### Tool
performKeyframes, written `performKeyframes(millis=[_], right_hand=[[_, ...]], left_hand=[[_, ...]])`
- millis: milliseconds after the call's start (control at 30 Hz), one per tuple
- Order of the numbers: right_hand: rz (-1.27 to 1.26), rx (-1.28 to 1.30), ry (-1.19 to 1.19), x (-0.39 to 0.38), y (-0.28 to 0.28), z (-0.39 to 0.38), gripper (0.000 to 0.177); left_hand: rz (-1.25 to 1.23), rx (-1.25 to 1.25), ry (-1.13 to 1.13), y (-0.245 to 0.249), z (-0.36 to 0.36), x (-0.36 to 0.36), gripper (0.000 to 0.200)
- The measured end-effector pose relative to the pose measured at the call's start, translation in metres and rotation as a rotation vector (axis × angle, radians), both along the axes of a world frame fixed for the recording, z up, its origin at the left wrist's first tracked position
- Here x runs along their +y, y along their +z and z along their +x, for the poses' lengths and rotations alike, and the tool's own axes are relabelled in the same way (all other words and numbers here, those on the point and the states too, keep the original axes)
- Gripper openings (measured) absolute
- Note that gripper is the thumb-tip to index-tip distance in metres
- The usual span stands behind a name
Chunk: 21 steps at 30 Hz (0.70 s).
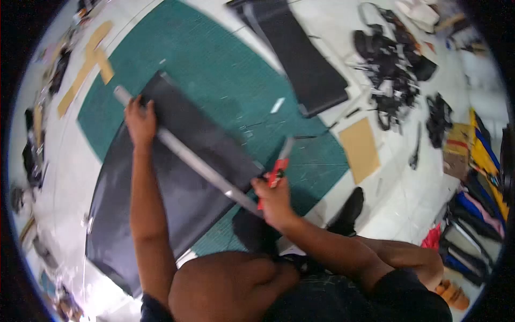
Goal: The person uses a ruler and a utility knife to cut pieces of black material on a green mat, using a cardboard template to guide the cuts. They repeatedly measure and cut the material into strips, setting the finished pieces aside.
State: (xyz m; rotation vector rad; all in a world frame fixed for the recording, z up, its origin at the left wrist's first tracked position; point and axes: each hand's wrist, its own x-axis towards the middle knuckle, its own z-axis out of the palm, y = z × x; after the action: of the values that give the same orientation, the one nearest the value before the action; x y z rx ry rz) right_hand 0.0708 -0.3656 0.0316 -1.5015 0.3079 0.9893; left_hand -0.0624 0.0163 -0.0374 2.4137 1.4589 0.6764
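A long metal ruler (196, 161) lies slantwise across a dark sheet of material (177, 188), which rests partly on a green cutting mat (214, 59). My left hand (140, 121) presses on the ruler near its upper left end, fingers apart over ruler and sheet. Close to the ruler's lower right end, my right hand (273, 198) is wrapped round a red-handled cutter (279, 172), its grey head pointing up and away over the mat. Whether the right hand also touches the ruler cannot be made out.
Folded black material (306, 59) lies at the mat's upper edge. A tan square piece (360, 150) is at its right. Black straps (389, 64) are heaped farther right, near folded coloured cloths (477, 209). Tan strips (88, 70) lie upper left. My dark-covered foot (348, 209) is beside the mat.
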Motion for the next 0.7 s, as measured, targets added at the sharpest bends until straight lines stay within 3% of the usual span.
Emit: performKeyframes(millis=[33, 67, 100, 200, 233, 267, 367, 433, 500, 700], right_hand=[[0.013, -0.005, -0.031, 0.002, -0.007, -0.004, 0.035], [-0.277, -0.031, 0.112, 0.007, -0.007, 0.000, 0.037], [-0.234, -0.084, 0.043, 0.011, -0.006, -0.003, 0.038], [-0.313, -0.105, 0.077, 0.013, -0.023, -0.009, 0.037], [-0.335, -0.174, 0.106, 0.020, 0.004, -0.003, 0.038], [-0.299, -0.276, 0.084, 0.017, -0.015, -0.011, 0.041], [-0.213, -0.058, 0.082, 0.022, -0.005, -0.005, 0.040], [-0.289, -0.330, 0.089, 0.022, -0.028, -0.018, 0.036], [-0.255, -0.357, 0.096, 0.018, -0.053, -0.022, 0.037], [-0.159, -0.176, 0.071, 0.015, -0.045, -0.023, 0.040]], left_hand=[[-0.008, 0.030, -0.023, -0.002, -0.003, 0.002, 0.051], [-0.028, 0.110, 0.005, 0.002, 0.002, 0.001, 0.049], [-0.071, 0.100, 0.014, 0.020, 0.013, -0.009, 0.048], [0.022, 0.096, -0.033, -0.022, -0.010, 0.016, 0.049], [-0.006, 0.054, -0.061, -0.019, -0.009, 0.014, 0.050], [-0.018, 0.024, -0.028, -0.030, -0.014, 0.019, 0.049], [0.004, 0.049, 0.044, -0.037, -0.014, 0.023, 0.048], [-0.002, 0.070, 0.046, -0.039, -0.016, 0.027, 0.048], [-0.010, 0.069, 0.039, -0.039, -0.016, 0.029, 0.049], [0.000, 0.099, 0.035, -0.039, -0.020, 0.034, 0.048]])
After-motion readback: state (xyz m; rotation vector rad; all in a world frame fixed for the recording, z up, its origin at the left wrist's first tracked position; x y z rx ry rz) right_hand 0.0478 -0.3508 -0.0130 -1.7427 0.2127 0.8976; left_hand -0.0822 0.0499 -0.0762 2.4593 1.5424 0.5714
